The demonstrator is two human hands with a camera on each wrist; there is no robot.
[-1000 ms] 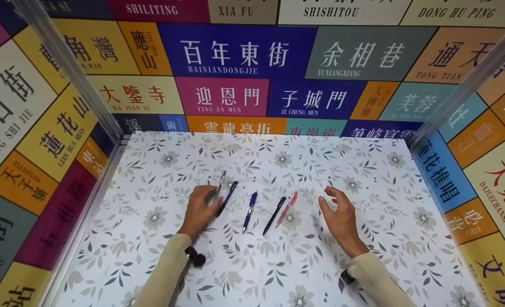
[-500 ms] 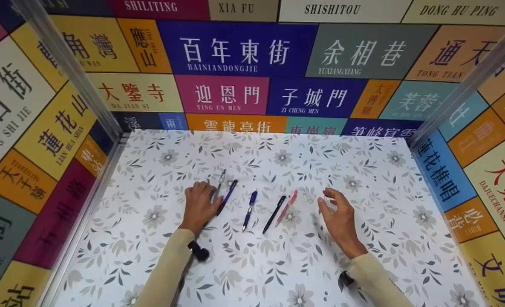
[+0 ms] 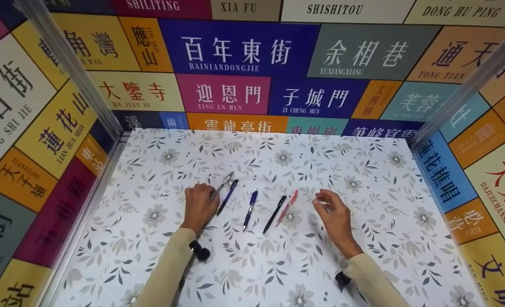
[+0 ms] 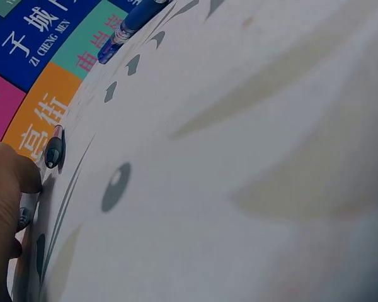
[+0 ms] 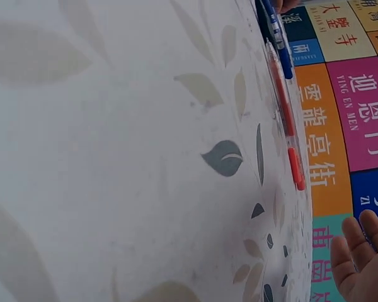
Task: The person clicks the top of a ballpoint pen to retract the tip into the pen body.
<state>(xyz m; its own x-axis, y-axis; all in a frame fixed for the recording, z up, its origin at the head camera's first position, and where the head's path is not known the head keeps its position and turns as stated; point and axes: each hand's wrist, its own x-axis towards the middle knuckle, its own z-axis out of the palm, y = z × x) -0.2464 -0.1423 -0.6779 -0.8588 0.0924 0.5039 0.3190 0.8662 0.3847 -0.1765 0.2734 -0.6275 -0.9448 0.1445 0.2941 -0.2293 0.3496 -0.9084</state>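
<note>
My left hand (image 3: 200, 207) rests low over the table and pinches a clear grey pen (image 3: 223, 184), whose upper end slants out past the fingers to the upper right. The fingers hide its lower end. Just right of that hand lies a dark purple pen (image 3: 227, 197). A blue pen (image 3: 249, 211), a black pen (image 3: 274, 214) and a pink pen (image 3: 287, 208) follow in a row, all leaning alike. To the right of the pink pen, my right hand (image 3: 334, 213) hovers with relaxed fingers and nothing in them; the right wrist view shows its fingers (image 5: 359, 251) spread.
A white tablecloth (image 3: 243, 268) with grey leaves and flowers covers the table. Walls of coloured street-name panels (image 3: 239, 49) stand behind and at both sides, with metal posts (image 3: 77, 81) at the corners.
The clear grey pen has swung clockwise, its upper end now further right. My left hand's thumb has drawn in from the purple pen. My right hand has shifted slightly left.
</note>
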